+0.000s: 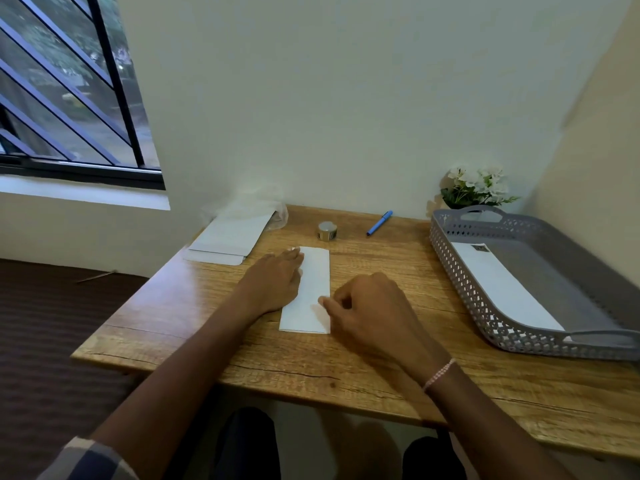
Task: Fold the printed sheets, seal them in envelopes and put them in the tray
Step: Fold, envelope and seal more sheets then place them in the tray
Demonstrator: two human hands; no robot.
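Left hand [277,278] lies flat, fingers extended, on the folded sheet [310,289]; right hand [370,313], fingers curled, presses its edge.

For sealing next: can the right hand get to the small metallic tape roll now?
Probably yes: the right hand rests on the folded white sheet, and bare wooden table lies between it and the small metallic tape roll.
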